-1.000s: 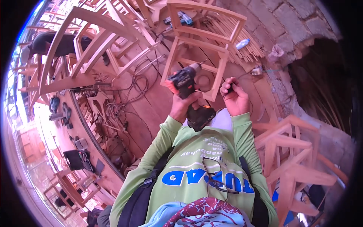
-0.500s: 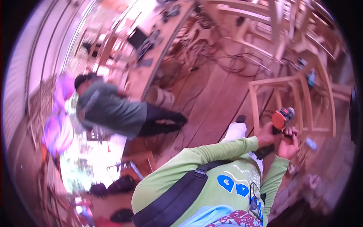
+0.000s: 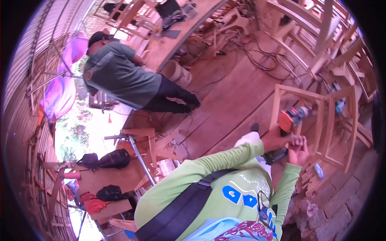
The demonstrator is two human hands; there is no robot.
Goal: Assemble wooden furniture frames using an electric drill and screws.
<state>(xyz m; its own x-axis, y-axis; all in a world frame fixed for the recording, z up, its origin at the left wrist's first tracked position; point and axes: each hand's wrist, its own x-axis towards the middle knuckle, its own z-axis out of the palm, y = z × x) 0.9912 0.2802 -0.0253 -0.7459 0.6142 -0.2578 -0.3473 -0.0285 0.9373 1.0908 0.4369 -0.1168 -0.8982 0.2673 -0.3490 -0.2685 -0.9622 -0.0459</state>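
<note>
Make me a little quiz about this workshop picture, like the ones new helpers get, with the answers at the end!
1. Which hand holds the drill?

2. Look at the co-worker. True or false: this person wears a bright yellow shirt.

3. Pick one. The frame behind the drill is made of:
A) metal
B) wood
C) glass

Key:
1. The left hand.
2. False; the shirt is dark grey-green.
3. B, wood.
</note>
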